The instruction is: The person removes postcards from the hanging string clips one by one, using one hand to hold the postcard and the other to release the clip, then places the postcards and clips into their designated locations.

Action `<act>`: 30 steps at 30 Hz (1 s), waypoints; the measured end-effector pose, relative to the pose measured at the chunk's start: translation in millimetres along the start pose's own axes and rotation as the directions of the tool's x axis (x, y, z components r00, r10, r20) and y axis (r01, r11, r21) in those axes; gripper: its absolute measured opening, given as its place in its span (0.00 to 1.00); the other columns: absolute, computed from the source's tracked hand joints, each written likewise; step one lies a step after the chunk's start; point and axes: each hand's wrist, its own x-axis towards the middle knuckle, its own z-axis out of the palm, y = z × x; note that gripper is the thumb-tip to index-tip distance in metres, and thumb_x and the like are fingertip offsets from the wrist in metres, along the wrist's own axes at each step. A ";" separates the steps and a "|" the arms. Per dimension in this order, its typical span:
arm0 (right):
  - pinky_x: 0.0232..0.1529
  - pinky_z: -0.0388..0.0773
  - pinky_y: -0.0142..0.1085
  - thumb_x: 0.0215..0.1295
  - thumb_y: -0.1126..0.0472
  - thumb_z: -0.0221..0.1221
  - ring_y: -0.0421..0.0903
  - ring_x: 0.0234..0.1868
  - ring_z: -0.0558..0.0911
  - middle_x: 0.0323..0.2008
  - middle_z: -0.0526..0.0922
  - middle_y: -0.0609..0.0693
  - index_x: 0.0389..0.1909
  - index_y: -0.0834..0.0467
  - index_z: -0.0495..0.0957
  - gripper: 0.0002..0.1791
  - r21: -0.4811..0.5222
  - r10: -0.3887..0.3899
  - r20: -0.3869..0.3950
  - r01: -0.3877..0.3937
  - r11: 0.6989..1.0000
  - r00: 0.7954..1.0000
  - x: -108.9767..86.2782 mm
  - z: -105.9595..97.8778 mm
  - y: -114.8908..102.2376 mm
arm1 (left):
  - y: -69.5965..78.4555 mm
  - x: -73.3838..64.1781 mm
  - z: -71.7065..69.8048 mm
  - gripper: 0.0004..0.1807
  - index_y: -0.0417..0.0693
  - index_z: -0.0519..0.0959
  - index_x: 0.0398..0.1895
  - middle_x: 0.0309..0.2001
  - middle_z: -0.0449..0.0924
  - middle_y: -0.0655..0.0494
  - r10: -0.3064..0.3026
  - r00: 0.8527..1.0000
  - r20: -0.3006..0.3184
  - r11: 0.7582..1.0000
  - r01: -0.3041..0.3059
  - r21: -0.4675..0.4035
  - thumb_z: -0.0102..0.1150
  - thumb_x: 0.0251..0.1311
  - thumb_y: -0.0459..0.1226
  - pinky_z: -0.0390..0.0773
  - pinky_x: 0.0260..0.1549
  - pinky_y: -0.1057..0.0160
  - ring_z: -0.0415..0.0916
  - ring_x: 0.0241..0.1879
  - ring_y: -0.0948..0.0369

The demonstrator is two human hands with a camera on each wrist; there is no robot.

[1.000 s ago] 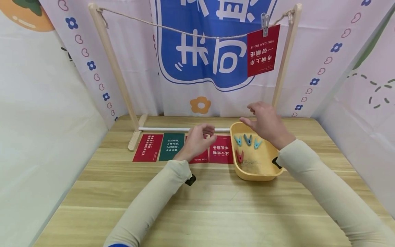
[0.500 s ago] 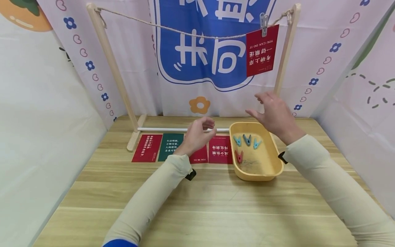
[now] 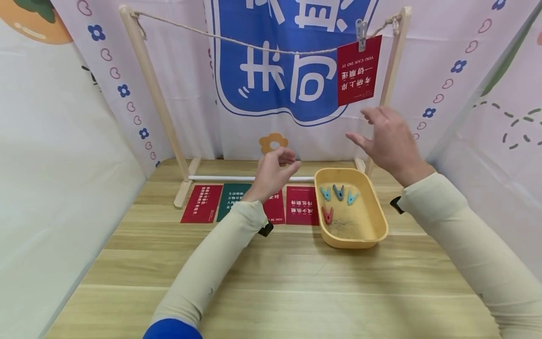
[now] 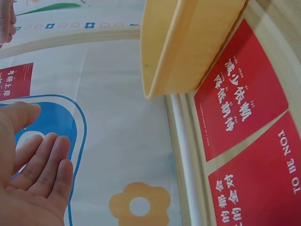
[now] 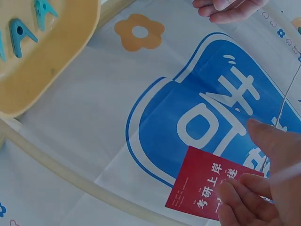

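A red card with white print hangs from the twine line, held by a grey clothespin near the right post. My right hand is in the air just below and right of that card, thumb and fingers apart and holding nothing. My left hand hovers above the row of cards on the table, its fingers loosely bent, nothing in them. Under it lie a red card and a green card, both partly covered. Another red card sits beside the yellow basket.
Several clothespins lie in the basket, among them a red clothespin and a dark blue clothespin. The wooden frame's left post stands at the back, with a white rod along its foot. One more red card lies at the row's left end.
My right hand has risen and moved right, away from above the basket toward the hanging card. My left hand has lifted slightly off the card row. The cards and clothespins stay put.
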 end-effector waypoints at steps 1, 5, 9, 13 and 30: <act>0.61 0.83 0.60 0.66 0.54 0.73 0.63 0.58 0.82 0.61 0.82 0.65 0.69 0.63 0.75 0.34 -0.002 -0.005 -0.004 0.005 1.000 1.000 1.7 -2.1 0.5 | 1.3 1.7 0.4 0.17 0.40 0.81 0.57 0.53 0.86 0.46 0.000 1.000 -0.002 1.000 0.000 0.001 0.68 0.71 0.39 0.82 0.65 0.55 0.84 0.55 0.54; 0.61 0.83 0.61 0.66 0.55 0.73 0.64 0.58 0.81 0.60 0.81 0.67 0.69 0.64 0.75 0.34 -0.006 -0.019 -0.017 0.019 1.000 1.000 9.5 -9.1 2.1 | 6.8 7.3 2.0 0.18 0.40 0.81 0.59 0.55 0.86 0.45 0.011 1.000 -0.012 1.000 -0.011 0.010 0.68 0.71 0.39 0.81 0.65 0.56 0.84 0.56 0.54; 0.62 0.83 0.60 0.68 0.55 0.72 0.64 0.60 0.81 0.61 0.81 0.66 0.71 0.63 0.75 0.34 -0.007 -0.009 -0.027 0.008 1.000 1.000 14.6 -15.3 3.4 | 13.2 12.2 3.7 0.19 0.40 0.81 0.60 0.55 0.86 0.47 0.025 1.000 -0.018 1.000 -0.025 0.014 0.68 0.71 0.40 0.82 0.65 0.57 0.84 0.58 0.54; 0.64 0.82 0.59 0.70 0.54 0.70 0.62 0.62 0.81 0.63 0.81 0.65 0.72 0.61 0.74 0.34 0.003 0.007 -0.025 -0.007 1.000 1.000 18.2 -19.9 2.4 | 17.6 16.6 4.7 0.19 0.39 0.81 0.60 0.55 0.86 0.46 0.029 0.999 -0.026 1.000 -0.029 -0.003 0.68 0.71 0.39 0.82 0.64 0.58 0.84 0.57 0.53; 0.67 0.80 0.57 0.72 0.48 0.66 0.61 0.62 0.80 0.63 0.79 0.65 0.73 0.62 0.71 0.35 0.005 0.011 -0.005 -0.011 1.000 1.000 48.8 -36.7 -11.4 | 29.2 34.5 9.6 0.19 0.39 0.81 0.59 0.55 0.86 0.46 0.022 0.997 -0.069 0.999 -0.025 -0.039 0.68 0.71 0.39 0.81 0.65 0.57 0.83 0.56 0.53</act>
